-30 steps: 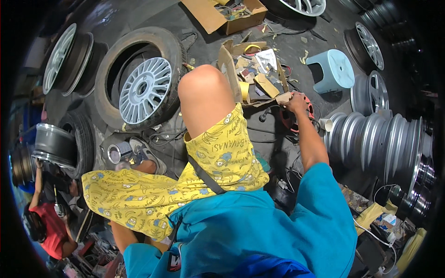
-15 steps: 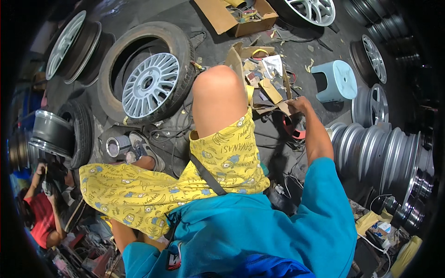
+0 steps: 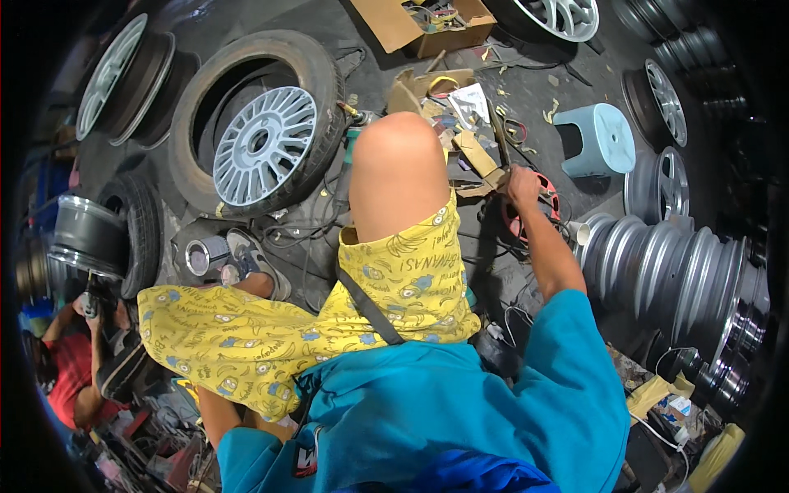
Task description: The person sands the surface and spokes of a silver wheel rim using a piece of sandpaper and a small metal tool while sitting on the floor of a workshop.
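My right hand (image 3: 523, 186) is closed on the near right corner of an open cardboard box (image 3: 403, 92). Inside the box lie a folded white paper (image 3: 470, 105), a small tan carton (image 3: 477, 153) and other scraps. A red round reel-like thing (image 3: 552, 197) sits on the floor right beside that hand, partly behind it. My left upper arm (image 3: 220, 417) passes under the yellow patterned shorts (image 3: 403, 287), which hide my left hand. My raised bare knee (image 3: 400, 152) covers part of the box's left side.
A tyre (image 3: 185, 148) with a silver wheel rim (image 3: 261, 144) lies left of my knee. To the right stand a light blue stool (image 3: 612, 141) and a row of rims (image 3: 649, 263). A can (image 3: 205, 255) stands by my shoe. Another person in red (image 3: 74, 370) works at far left.
My right hand has moved slightly left and nearer to me at the box corner. The box has shifted a little left, and more of the red reel-like thing shows.
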A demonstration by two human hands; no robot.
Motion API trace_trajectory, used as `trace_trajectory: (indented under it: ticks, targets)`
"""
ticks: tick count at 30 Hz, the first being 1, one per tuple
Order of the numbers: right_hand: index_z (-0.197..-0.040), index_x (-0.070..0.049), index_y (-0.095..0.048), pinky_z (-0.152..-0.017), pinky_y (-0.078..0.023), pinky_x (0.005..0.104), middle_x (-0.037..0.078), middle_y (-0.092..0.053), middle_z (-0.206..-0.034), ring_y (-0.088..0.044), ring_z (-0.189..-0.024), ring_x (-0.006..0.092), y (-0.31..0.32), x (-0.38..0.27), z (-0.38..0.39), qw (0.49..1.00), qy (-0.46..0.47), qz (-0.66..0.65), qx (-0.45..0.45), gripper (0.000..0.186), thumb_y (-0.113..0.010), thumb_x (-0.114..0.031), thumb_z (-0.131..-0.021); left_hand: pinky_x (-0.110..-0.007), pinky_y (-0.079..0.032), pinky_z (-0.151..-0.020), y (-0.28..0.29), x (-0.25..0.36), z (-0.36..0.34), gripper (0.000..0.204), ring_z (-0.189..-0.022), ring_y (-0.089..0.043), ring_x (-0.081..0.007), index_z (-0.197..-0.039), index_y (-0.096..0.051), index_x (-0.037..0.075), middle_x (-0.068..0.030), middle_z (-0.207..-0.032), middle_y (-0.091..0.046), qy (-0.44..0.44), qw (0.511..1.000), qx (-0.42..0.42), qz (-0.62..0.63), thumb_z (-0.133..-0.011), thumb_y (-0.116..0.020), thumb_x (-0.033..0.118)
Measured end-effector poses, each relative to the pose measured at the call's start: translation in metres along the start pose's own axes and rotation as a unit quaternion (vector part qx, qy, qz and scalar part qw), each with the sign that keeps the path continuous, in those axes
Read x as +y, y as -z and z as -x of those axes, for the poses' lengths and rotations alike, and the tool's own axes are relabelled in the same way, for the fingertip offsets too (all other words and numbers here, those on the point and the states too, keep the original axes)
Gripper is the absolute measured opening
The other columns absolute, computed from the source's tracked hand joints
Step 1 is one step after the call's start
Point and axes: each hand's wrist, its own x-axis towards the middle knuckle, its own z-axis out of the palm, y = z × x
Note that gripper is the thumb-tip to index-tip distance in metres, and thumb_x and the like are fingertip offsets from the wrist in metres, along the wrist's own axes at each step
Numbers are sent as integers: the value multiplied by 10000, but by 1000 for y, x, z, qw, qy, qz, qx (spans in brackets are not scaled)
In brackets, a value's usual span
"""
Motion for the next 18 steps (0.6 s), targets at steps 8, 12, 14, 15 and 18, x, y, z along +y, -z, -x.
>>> trace_trajectory:
  ticks: [8, 12, 14, 15, 18]
  targets:
    - [-1121, -30, -766, -844, -621, 492, 224, -756, -1113, -763, -996, 407, 44, -43, -76, 999, -30, -40, 9, 348, -805, -243, -848, -449, -472, -1062, 12, 5, 9, 547, -1126, -647, -272, -1299, -635, -1, -164, -1240, -683, 9, 1000, 9, 5, -1082, -538, 491]
    - [-1256, -145, -729, -948, -580, 533, 251, -740, -1209, -720, -1105, 450, 2, -33, -110, 978, -128, -143, -77, 416, -769, -275, -863, -448, -473, -1061, 15, 11, 15, 549, -1127, -648, -266, -1283, -646, -7, -162, -1241, -684, 12, 1000, 9, 10, -1091, -524, 493]
    - [-1307, -168, -702, -950, -574, 537, 248, -742, -1204, -716, -1110, 454, -6, -47, -115, 973, -125, -182, -62, 452, -751, -255, -866, -447, -474, -1060, 34, 16, 23, 550, -1127, -648, -263, -1275, -651, -9, -161, -1241, -685, 21, 999, 22, 10, -1096, -517, 494]
    - [-1332, -179, -688, -951, -571, 539, 246, -743, -1201, -714, -1112, 456, -8, -50, -115, 970, -126, -199, -55, 473, -742, -245, -867, -447, -474, -1060, 43, 21, 28, 551, -1127, -648, -262, -1271, -654, -10, -160, -1241, -685, 23, 999, 25, 13, -1098, -513, 494]
    - [-1370, -200, -661, -933, -569, 546, 254, -740, -1180, -713, -1109, 452, -19, -56, -130, 985, -65, -150, -52, 507, -699, -188, -865, -446, -475, -1059, 63, 44, 32, 556, -1127, -648, -258, -1259, -662, -14, -159, -1241, -686, 31, 999, 25, 30, -1105, -503, 495]
